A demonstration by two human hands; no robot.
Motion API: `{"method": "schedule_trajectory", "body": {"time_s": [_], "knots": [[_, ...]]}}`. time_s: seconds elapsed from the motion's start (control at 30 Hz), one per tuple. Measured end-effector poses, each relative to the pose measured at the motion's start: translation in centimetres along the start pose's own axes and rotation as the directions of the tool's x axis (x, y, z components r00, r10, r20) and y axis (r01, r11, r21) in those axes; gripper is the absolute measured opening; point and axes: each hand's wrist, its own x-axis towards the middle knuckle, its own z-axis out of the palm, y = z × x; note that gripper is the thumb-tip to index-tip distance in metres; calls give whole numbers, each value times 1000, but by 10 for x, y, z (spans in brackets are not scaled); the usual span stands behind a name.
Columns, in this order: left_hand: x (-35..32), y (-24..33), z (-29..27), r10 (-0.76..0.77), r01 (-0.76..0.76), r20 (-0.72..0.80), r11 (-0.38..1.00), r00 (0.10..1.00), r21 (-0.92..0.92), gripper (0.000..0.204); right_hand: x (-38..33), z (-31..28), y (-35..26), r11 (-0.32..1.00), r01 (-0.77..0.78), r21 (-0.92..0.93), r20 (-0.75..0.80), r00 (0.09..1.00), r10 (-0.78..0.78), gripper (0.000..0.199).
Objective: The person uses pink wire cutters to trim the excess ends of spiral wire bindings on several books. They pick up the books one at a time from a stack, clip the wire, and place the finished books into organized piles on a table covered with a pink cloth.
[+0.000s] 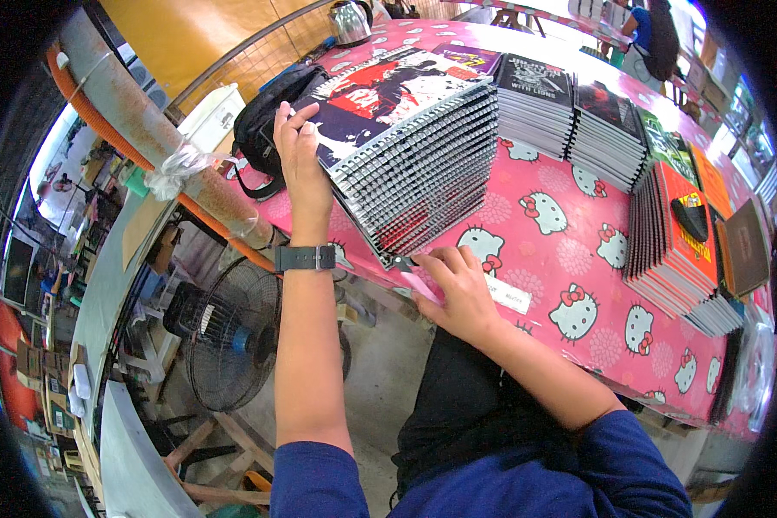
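Note:
A tall stack of spiral-bound notebooks (pixel 406 173) stands before me, its coil spines facing my side and a red, white and dark cover on top. My left hand (pixel 300 155) grips the stack's left edge, fingers bent at the top cover; a dark watch (pixel 306 258) is on that wrist. Low at the stack's near corner, my right hand (pixel 462 289) is closed around small pink-handled pliers (pixel 420 283). Their dark head touches or nearly touches the coil ends of the bottom notebooks. Part of the handle is hidden by my fingers.
More notebook stacks (pixel 535 99) line the far side of the pink cat-print table (pixel 570 250); an orange-covered stack (pixel 678 237) sits at right. A white paper strip (pixel 508 294) lies by my right hand. A black bag (pixel 263 129), rusty post (pixel 138 112) and floor fan (pixel 237 332) are left.

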Motion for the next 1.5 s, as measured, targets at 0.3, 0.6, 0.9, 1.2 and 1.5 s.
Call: {"method": "schedule_trajectory", "body": {"time_s": [0.3,0.6,0.9,1.2,1.5], "knots": [[1,-2,-1,-5,5,2,1000,1000,-5,37,13,-11,15,106,-809,578,765,582,276,31],[0,0,0,-2,2,-3,1000,1000,-12,37,-1,-15,-1,980,-171,100,125,980,158,54],[1,-1,1,-9,9,2,1000,1000,-4,37,-3,-3,13,998,-38,56,68,997,34,46],[0,-1,-1,6,-6,-4,1000,1000,5,37,9,-10,7,618,-600,508,480,793,376,33],[3,-7,-1,19,-19,-3,1000,1000,-3,38,0,5,2,988,-116,100,129,986,102,50]]}}
